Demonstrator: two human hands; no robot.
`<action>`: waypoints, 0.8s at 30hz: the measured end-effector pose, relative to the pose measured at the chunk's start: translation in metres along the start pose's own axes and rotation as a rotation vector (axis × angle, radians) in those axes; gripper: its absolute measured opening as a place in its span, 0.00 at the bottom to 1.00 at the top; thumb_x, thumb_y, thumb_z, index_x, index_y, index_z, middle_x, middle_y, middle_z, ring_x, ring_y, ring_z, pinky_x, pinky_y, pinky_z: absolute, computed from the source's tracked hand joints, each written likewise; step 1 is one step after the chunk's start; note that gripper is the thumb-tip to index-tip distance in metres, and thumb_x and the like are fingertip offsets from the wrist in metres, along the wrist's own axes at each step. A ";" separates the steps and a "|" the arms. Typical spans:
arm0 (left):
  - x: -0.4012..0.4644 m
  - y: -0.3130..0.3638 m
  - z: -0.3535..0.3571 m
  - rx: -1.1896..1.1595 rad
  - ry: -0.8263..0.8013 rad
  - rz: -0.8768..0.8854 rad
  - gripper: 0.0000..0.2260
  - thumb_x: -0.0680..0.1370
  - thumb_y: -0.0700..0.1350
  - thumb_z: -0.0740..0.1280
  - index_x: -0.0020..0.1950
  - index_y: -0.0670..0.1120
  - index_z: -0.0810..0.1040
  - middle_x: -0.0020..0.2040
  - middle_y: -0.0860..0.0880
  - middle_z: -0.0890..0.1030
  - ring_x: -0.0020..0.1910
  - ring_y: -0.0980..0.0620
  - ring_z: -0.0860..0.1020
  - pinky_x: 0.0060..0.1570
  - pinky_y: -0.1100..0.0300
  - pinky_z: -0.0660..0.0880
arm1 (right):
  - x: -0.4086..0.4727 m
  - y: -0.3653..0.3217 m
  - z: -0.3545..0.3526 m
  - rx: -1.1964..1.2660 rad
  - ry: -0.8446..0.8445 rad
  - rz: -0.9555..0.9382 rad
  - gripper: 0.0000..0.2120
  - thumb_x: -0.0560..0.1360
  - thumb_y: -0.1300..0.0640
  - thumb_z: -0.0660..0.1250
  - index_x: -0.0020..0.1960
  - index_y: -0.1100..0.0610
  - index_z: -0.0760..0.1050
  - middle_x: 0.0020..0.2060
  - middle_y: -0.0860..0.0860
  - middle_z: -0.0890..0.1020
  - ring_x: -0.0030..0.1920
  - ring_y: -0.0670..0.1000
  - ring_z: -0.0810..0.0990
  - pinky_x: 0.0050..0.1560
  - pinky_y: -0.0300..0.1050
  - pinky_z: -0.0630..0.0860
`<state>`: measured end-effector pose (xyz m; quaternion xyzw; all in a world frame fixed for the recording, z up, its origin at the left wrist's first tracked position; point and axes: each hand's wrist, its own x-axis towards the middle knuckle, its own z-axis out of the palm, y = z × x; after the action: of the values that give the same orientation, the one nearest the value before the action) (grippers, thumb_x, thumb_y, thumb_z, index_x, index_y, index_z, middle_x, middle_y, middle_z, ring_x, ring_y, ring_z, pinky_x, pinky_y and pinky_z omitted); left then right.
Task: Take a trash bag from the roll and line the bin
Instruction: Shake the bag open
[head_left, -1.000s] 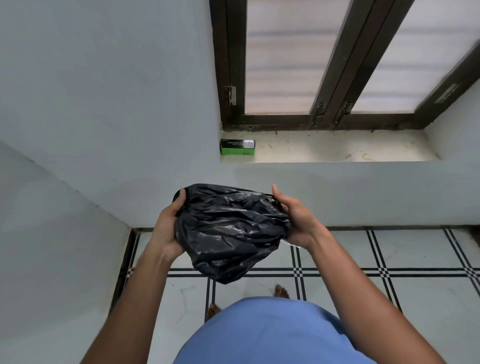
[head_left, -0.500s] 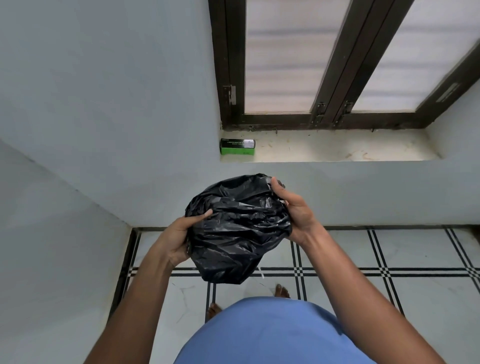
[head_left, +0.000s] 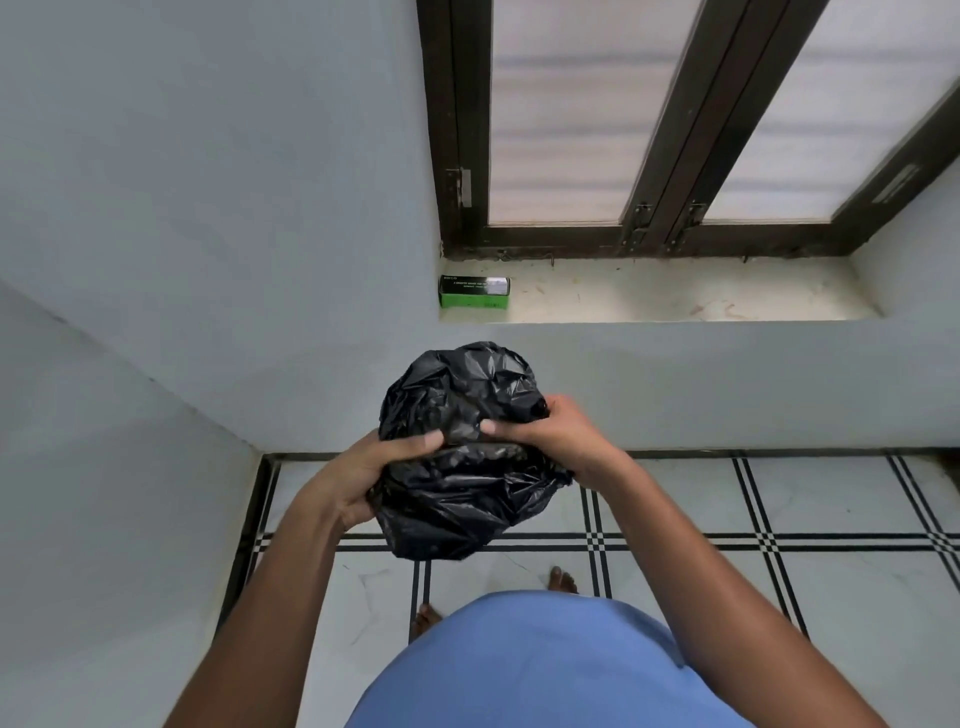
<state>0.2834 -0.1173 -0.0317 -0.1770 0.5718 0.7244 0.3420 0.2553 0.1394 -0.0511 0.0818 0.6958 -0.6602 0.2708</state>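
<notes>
Printed matter appears only on the green and black box lying on the window sill, at its left end. White lettering runs across the box's dark top face beside a pale label patch, but the characters are too small and blurred to read. No other text, number, brand or sign is legible anywhere in the view.
</notes>
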 end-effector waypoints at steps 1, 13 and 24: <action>0.001 0.000 -0.003 0.098 -0.008 0.006 0.17 0.79 0.39 0.74 0.68 0.41 0.83 0.60 0.39 0.89 0.56 0.41 0.89 0.54 0.51 0.87 | 0.003 0.003 0.000 -0.003 0.108 -0.045 0.15 0.76 0.55 0.84 0.60 0.55 0.88 0.51 0.51 0.92 0.52 0.51 0.92 0.59 0.48 0.87; 0.014 -0.005 -0.011 -0.089 0.057 -0.001 0.10 0.82 0.42 0.69 0.56 0.41 0.90 0.59 0.38 0.88 0.57 0.40 0.88 0.69 0.44 0.78 | 0.003 0.007 -0.010 -0.007 -0.030 -0.057 0.26 0.73 0.49 0.86 0.68 0.51 0.84 0.58 0.51 0.91 0.59 0.54 0.91 0.64 0.52 0.86; 0.017 -0.016 0.022 0.205 0.068 0.039 0.21 0.75 0.52 0.83 0.65 0.46 0.87 0.57 0.44 0.90 0.58 0.44 0.89 0.67 0.45 0.82 | 0.014 0.024 0.014 -0.619 0.397 -0.118 0.14 0.74 0.47 0.77 0.57 0.51 0.82 0.48 0.49 0.88 0.51 0.55 0.87 0.50 0.50 0.82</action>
<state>0.2862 -0.0896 -0.0477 -0.1546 0.6575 0.6621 0.3246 0.2585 0.1251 -0.0791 0.0821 0.9050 -0.4043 0.1040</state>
